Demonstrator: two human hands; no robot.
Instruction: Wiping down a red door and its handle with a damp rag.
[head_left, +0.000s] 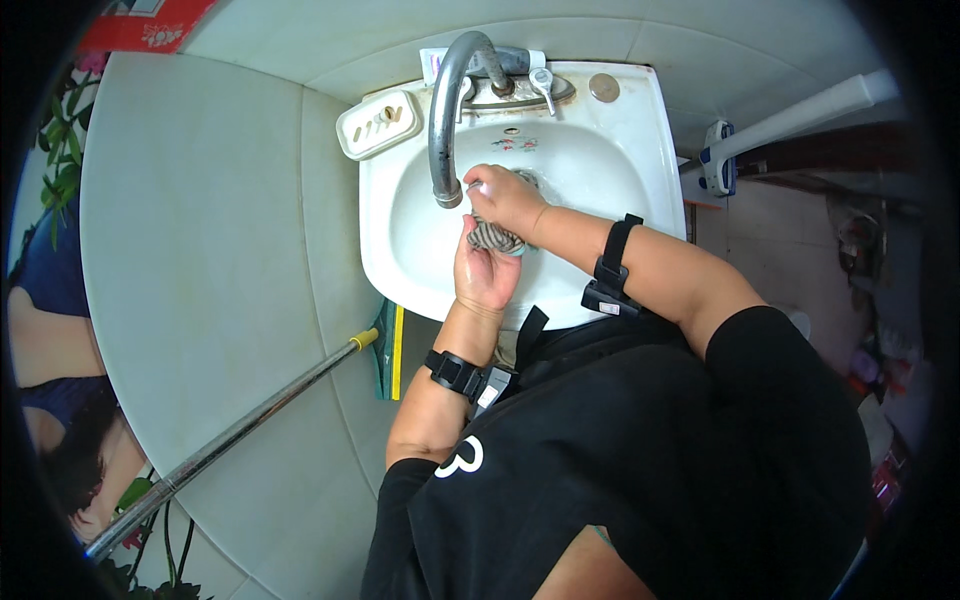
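Over the white ceramic washbasin both hands hold a striped grey-and-beige cloth. My left hand, palm up, is under its lower part, where a pale green edge shows. My right hand grips the cloth from above, with the thumb and fingers curled over it. Part of the cloth sticks out behind the right hand. Just left of the hands hangs the spout of a curved metal faucet. Whether water is running I cannot tell.
A white soap dish sits on the basin's left corner, and a tube lies behind the faucet. A squeegee with a metal pole leans at the left. A white-handled brush stands to the right.
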